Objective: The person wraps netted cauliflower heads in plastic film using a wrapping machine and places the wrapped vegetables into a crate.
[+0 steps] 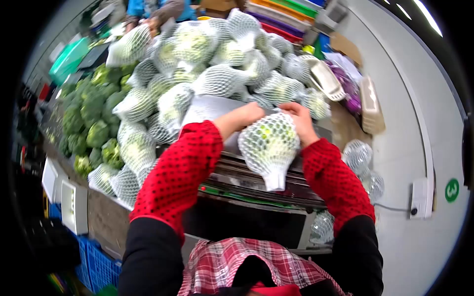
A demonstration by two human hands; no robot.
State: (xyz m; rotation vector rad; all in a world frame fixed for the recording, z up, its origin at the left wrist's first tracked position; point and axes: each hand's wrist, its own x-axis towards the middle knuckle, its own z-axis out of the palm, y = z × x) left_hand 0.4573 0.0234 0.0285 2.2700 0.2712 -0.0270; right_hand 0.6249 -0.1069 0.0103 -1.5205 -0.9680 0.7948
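Note:
A pale green vegetable head, which looks like broccoli, sits in a white foam net (269,140) before me, the net's narrow end pointing toward my body. At its far left edge is my left hand (251,114), closed, with the fingertips partly hidden. My right hand (299,119) grips the far right side of the same net, fingers bent inward. Beneath and behind them lies a grey metal surface (207,109). Heaped just beyond are several other netted heads (219,81).
Loose broccoli (91,111) is piled on the left. Coloured trays (281,22) are stacked at the back, near another person's hand (160,17). Pale trays (371,106) and purple-wrapped goods (348,93) line the right. Blue crates (96,264) stand lower left.

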